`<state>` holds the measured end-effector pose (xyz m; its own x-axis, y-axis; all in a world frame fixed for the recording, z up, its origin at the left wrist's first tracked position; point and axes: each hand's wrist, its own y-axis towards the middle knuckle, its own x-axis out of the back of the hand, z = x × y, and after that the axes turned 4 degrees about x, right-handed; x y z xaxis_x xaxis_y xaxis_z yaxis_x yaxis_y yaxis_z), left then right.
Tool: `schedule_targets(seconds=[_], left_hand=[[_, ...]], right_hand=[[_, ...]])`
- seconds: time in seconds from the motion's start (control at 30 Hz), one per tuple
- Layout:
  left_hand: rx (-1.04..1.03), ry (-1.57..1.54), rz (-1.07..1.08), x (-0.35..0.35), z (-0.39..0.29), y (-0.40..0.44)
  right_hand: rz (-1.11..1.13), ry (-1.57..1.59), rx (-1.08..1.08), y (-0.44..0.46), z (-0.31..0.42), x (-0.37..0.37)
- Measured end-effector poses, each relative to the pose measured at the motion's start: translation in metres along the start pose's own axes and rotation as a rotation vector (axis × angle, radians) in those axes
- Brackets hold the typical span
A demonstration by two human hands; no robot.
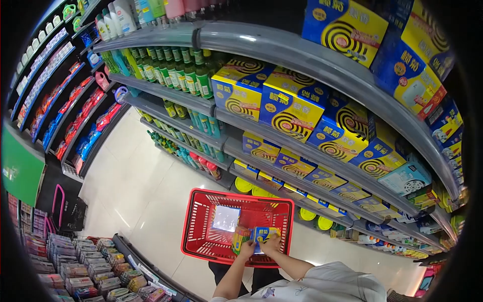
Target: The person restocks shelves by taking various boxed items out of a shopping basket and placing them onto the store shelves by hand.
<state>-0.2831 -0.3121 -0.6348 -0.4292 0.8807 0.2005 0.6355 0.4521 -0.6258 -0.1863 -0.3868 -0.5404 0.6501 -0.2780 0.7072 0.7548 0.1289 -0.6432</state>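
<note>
1. A blue box (261, 233) is being gripped by the fingers of the right hand (272, 243).
2. A yellow and green box (238, 240) is being touched by the fingers of the left hand (246, 249); whether it is being gripped cannot be told.
3. Both boxes are being kept side by side, right at the fingertips, over a red basket (198, 221).
4. A flat white thing (226, 218) is being held up by the basket, ahead of the fingers and to their left.
5. Big boxes with black rings (293, 110) are being carried by a shelf (322, 153), well ahead of the fingers and to their right.
6. Green bottles (201, 80) are being lined up far ahead of the fingers, to their left.
</note>
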Motion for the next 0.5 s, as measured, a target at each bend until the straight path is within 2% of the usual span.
schedule_targets(seconds=[0.07,0.1,0.13,0.2,0.27,0.33,0.37,0.43,0.47,0.5], left_hand=[[0.152,-0.034,0.123,0.021,-0.046,-0.028],[-0.099,-0.064,0.055,0.014,-0.007,-0.012],[-0.041,0.014,0.055,0.02,0.008,-0.005],[0.078,-0.001,0.11,0.062,-0.037,-0.038],[0.063,-0.136,0.157,0.094,-0.022,-0.041],[0.112,-0.188,0.315,0.14,-0.053,-0.06],[-0.016,-0.14,0.287,0.155,-0.055,-0.06],[-0.25,-0.039,0.236,0.185,-0.059,-0.049],[-0.353,0.008,0.218,0.199,-0.067,-0.043],[-0.335,0.007,0.206,0.214,-0.089,-0.045]], right_hand=[[-0.048,-0.093,0.002,0.015,-0.015,-0.011],[-0.045,-0.104,-0.027,0.011,-0.012,-0.008],[-0.038,-0.113,-0.058,0.005,-0.012,-0.007],[0.083,0.049,-0.137,-0.014,-0.005,0.011],[0.237,0.428,0.094,-0.052,0.008,0.032],[0.34,0.753,0.361,-0.029,-0.018,-0.019],[0.241,0.607,0.426,-0.013,-0.032,-0.048],[0.191,0.63,0.249,-0.033,-0.001,-0.039],[0.163,0.687,0.286,-0.05,0.022,-0.021],[0.136,0.743,0.324,-0.068,0.045,-0.003]])
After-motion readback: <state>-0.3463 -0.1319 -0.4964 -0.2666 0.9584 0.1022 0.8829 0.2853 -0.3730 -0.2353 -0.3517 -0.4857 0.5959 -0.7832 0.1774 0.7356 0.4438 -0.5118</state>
